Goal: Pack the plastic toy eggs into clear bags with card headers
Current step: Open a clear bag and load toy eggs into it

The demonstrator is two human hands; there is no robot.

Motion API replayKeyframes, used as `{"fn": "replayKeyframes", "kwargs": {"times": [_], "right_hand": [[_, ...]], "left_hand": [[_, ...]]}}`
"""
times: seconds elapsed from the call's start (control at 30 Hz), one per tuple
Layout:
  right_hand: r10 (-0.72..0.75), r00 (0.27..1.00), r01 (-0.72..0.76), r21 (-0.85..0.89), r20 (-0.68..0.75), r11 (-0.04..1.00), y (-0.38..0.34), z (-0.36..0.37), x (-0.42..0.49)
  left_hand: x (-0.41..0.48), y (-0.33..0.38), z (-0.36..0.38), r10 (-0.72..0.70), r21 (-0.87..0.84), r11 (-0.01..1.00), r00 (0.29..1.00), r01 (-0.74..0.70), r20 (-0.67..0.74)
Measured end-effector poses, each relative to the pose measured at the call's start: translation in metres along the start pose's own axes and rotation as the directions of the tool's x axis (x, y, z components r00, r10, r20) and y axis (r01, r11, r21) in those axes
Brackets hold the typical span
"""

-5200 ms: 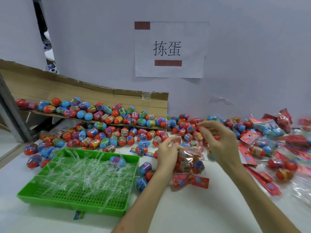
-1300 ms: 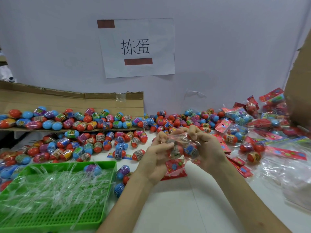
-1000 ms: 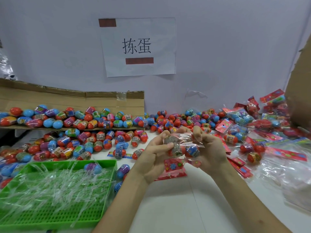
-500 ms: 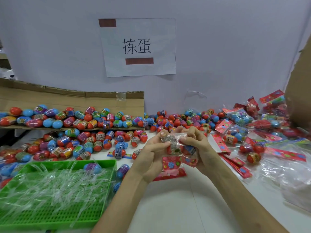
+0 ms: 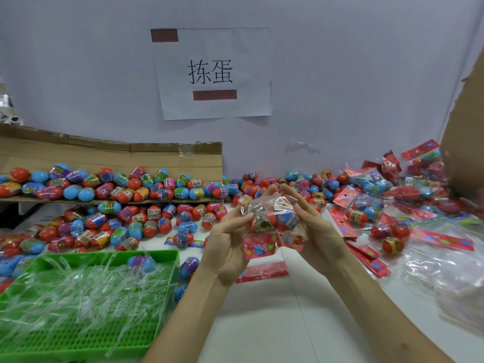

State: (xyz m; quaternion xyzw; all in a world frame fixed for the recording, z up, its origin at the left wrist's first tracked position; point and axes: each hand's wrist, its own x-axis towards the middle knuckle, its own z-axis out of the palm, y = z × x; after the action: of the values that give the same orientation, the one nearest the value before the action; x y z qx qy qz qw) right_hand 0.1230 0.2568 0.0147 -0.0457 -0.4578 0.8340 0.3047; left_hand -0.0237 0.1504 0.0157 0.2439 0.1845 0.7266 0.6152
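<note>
The bag (image 5: 255, 206), with a few eggs (image 5: 284, 218) inside, is held in the air above the tabletop (image 5: 275, 326), its red flowered header (image 5: 259, 248) hanging at the lower end. The left hand (image 5: 230, 242) pinches the bag's upper left part, thumb on top and fingers curled beneath. The right hand (image 5: 317, 229) lies against the other side with fingers nearly straight, cradling rather than gripping, though its thumb is hard to make out. The step looks like settling the eggs and closing the pack. To do it well, the eggs should be eased away from the header so none sits under the fold. The film should then be smoothed flat and the header set square, with both edges level. The film looks slippery and crinkled, so a light pinch near the corners should serve better than a squeeze on the eggs. The pack would then suit the finished bags (image 5: 366, 203) on the right, apart from the loose eggs (image 5: 146, 221) and tray (image 5: 78, 256).
</note>
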Motion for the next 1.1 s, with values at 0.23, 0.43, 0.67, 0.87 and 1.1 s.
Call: {"fn": "replayKeyframes", "kwargs": {"times": [0.23, 0.43, 0.67, 0.87, 1.1], "right_hand": [[-0.098, 0.972, 0.035, -0.281, -0.214, 0.959, 0.003, 0.002, 0.008], [-0.645, 0.761, 0.108, -0.969, -0.063, 0.223, 0.014, 0.004, 0.005], [-0.397, 0.903, 0.253, -0.951, 0.167, 0.176, 0.028, 0.007, 0.005], [-0.499, 0.866, 0.252, -0.899, 0.043, 0.359, 0.028, 0.001, 0.008], [-0.357, 0.863, 0.103, -0.567, -0.357, 0.817, 0.018, -0.004, 0.012]], "left_hand": [[0.008, -0.003, -0.004, 0.065, 0.012, 0.998, 0.989, -0.064, -0.136], [0.015, -0.002, -0.013, 0.119, 0.079, 0.992, 0.933, -0.098, -0.340], [0.012, 0.003, -0.012, 0.118, 0.017, 0.993, 0.940, -0.119, -0.320], [0.013, 0.000, -0.012, 0.058, -0.041, 0.996, 0.942, -0.076, -0.330], [0.014, 0.003, -0.009, 0.055, 0.088, 0.996, 0.938, -0.026, -0.343]]}}
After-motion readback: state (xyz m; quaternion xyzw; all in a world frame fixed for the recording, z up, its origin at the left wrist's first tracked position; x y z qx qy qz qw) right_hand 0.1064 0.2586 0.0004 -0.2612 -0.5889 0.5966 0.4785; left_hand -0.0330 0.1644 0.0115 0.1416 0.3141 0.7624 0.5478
